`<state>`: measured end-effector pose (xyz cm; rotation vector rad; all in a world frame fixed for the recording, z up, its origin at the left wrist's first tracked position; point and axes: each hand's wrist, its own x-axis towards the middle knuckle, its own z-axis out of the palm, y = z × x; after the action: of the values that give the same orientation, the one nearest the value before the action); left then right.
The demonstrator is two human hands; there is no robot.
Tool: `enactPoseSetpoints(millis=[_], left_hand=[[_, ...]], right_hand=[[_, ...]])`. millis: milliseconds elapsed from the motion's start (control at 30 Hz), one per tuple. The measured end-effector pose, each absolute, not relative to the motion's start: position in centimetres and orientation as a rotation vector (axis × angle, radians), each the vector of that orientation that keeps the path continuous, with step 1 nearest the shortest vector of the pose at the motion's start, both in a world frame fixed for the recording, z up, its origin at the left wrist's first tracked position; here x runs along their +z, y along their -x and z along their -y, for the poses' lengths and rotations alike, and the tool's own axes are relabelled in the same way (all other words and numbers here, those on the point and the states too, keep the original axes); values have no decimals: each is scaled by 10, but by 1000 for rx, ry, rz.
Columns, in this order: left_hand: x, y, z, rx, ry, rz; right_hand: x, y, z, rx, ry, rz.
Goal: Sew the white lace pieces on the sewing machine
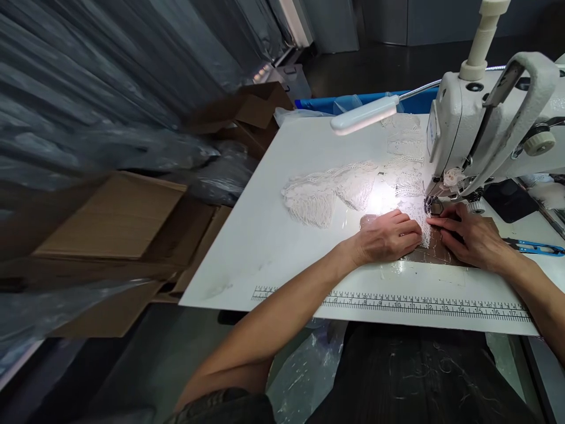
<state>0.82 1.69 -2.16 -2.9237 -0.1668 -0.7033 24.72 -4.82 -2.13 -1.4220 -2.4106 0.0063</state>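
A strip of white lace runs under the presser foot of a white sewing machine. My left hand lies left of the foot, its curled fingers closed on the near end of the lace. Close to the foot on the right, my right hand pinches the lace edge, fingertips bent inward. Both hands rest over a brown, shiny plate on the table. More gathered, fringed lace spreads to the left. The undersides of my fingers are hidden.
A lit lamp hangs over the white table, with a printed ruler along its front edge. Blue thread snips and a black pad lie right. Cardboard boxes and plastic sheeting stand left.
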Motion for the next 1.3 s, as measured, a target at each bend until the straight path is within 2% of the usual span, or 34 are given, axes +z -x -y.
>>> enactPoseSetpoints(millis=[233,633,1033,1300], left_hand=[[-21,-10,-15,-969,2768,95],[-19,-5,-6,-707,3020,197],[-8,-9,-17,-516,3107,163],[-13,-7,-15,-632,3080,218]], right_hand=[[-26,-248,50,-53,1379,2391],[-17,-247,51,30,1315,2452],[-27,-248,54,-38,1327,2426],[-19,-243,56,-39,1403,2466]])
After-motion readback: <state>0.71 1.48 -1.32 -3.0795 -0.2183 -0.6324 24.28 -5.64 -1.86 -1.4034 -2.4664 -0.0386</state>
